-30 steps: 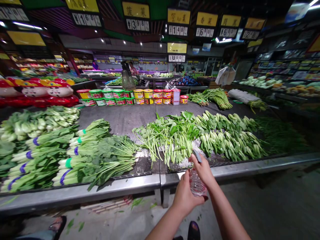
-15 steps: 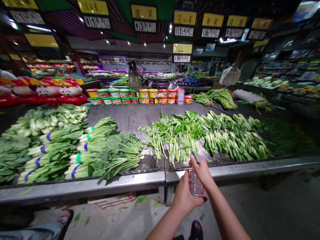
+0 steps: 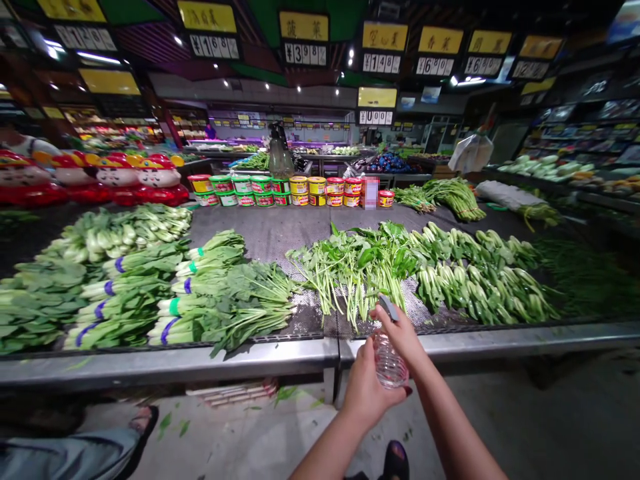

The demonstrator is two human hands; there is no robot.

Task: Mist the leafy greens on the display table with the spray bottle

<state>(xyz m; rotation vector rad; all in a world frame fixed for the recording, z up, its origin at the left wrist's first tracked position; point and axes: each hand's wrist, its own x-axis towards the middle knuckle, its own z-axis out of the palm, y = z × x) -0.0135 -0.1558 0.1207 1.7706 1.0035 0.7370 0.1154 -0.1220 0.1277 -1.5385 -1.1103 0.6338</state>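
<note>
A clear ribbed spray bottle (image 3: 390, 365) with a grey head is held in front of me, over the near metal edge of the display. My left hand (image 3: 373, 387) wraps round its body from the left and below. At the top, my right hand (image 3: 400, 337) is closed round the neck and head; the trigger itself is hidden by the fingers. Beyond the bottle lie loose leafy greens with long stems (image 3: 367, 263). Bunches of short green vegetables (image 3: 480, 287) spread to their right. On the left are leafy bundles (image 3: 170, 330) tied with purple and green bands.
A metal rail (image 3: 280, 360) runs along the stand's front. Stacked colourful tubs (image 3: 260, 190) line the back, beside red figures (image 3: 135, 177). Price signs (image 3: 385, 47) hang overhead. A person's leg and sandal (image 3: 143, 420) show at lower left. Leaf scraps lie on the floor.
The view has swung slightly left, so the stand appears further right. Both hands keep their hold on the spray bottle, which is a little higher in view.
</note>
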